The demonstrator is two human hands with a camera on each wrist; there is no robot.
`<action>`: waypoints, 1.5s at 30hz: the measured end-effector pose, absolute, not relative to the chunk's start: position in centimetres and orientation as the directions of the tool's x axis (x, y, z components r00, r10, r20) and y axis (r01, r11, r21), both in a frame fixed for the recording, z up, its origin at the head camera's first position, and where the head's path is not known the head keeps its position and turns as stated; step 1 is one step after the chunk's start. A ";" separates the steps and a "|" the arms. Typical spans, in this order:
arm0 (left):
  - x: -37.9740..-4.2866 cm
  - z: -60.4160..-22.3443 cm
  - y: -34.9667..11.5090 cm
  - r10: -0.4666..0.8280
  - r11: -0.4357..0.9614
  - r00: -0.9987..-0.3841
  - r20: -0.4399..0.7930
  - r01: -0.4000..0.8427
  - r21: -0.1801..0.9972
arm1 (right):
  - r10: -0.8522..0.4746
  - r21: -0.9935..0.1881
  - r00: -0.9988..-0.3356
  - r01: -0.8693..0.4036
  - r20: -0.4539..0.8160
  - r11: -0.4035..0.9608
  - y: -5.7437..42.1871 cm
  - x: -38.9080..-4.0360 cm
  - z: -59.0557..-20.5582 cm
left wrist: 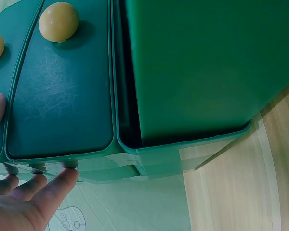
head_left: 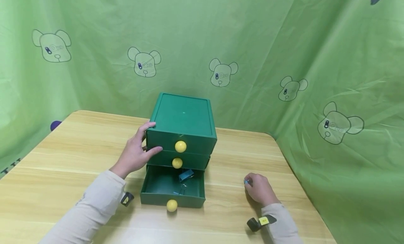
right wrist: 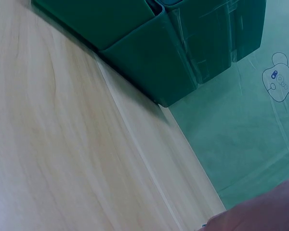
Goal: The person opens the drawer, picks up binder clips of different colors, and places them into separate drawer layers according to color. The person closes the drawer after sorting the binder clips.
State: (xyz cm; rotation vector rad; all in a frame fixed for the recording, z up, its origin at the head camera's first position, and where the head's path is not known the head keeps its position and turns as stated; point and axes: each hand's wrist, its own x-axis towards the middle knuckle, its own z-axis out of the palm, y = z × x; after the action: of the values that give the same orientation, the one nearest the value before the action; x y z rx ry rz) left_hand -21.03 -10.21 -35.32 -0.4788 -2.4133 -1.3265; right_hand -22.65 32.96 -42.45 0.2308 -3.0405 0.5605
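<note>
A green drawer cabinet [head_left: 181, 116] with yellow ball knobs stands on the table; its bottom drawer [head_left: 151, 182] is pulled out. Inside that drawer lie a blue binder clip [head_left: 186, 175] and a smaller clip [head_left: 180, 192] with wire handles. My left hand [head_left: 134, 153] holds the cabinet's left front corner, thumb on the front and fingers along the side. In the left wrist view those fingers [left wrist: 53, 190] touch the side wall. Right of the cabinet, my right hand [head_left: 260, 189] pinches a small blue binder clip [head_left: 246, 181], mostly hidden by the fingers.
The wooden table [head_left: 227, 209] reaches to a green curtain [head_left: 252, 33] printed with bear heads, at the back and right. A purple round thing [head_left: 55, 125] shows past the left table edge. Black cameras are strapped to both wrists.
</note>
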 end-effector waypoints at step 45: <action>-21.0 -35.3 -10.1 0.121 0.498 -0.886 0.447 0.444 0.745 | -0.280 -0.399 -0.930 -0.356 0.237 0.845 27.0 -19.9 -38.6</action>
State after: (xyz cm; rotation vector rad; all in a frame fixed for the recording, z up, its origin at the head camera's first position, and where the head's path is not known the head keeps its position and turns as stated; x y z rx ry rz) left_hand -20.96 -10.08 -35.32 -0.4723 -2.4095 -1.3420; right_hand -19.88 26.99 -38.63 0.4952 -2.8526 0.6663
